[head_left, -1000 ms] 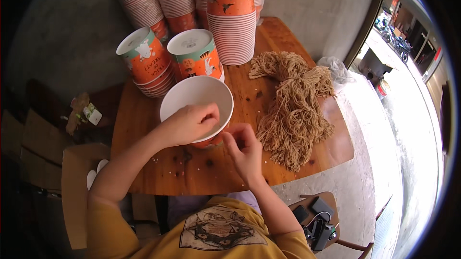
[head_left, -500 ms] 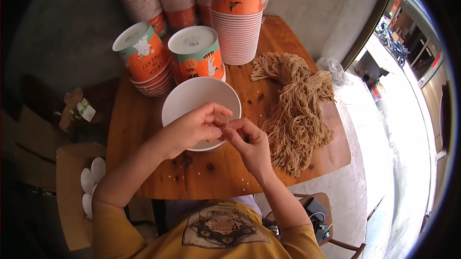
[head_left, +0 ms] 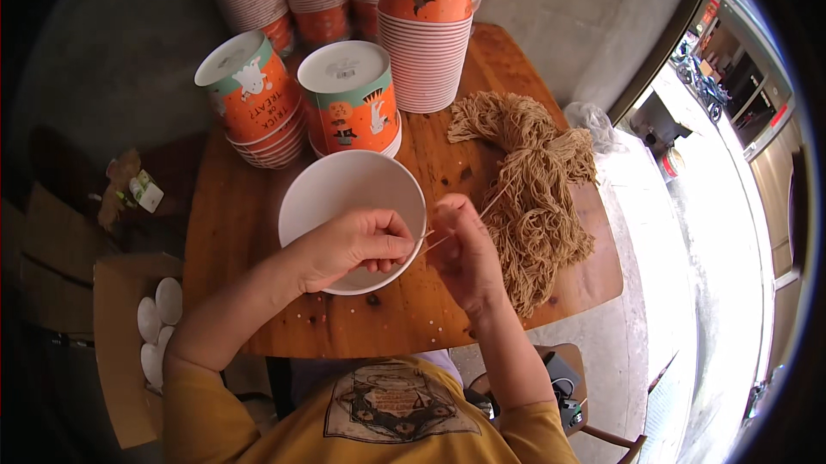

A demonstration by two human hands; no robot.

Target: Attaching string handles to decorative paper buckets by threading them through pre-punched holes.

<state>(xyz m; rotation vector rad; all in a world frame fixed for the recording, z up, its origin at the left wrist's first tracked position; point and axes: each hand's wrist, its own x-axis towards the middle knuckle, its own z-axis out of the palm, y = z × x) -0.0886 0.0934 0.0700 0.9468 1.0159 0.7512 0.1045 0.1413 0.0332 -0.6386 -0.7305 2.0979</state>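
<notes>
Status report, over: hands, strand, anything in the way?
Left hand pinching thin strand over open tub. Right hand at strand, blurred, grip unclear. Strand spans gap between hands. Upturned tubs close behind; yarn bundle to right.

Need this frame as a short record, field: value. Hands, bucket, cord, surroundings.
left hand: pinching thin tan cord
right hand: at the cord, blurred, grip unclear
bucket: round white-lined paper bucket, open end up, under left hand
cord supply: loose tan cord bundle, right of bucket
surface: brown wooden table
behind bucket: upside-down stacks of orange-and-green paper buckets
</notes>
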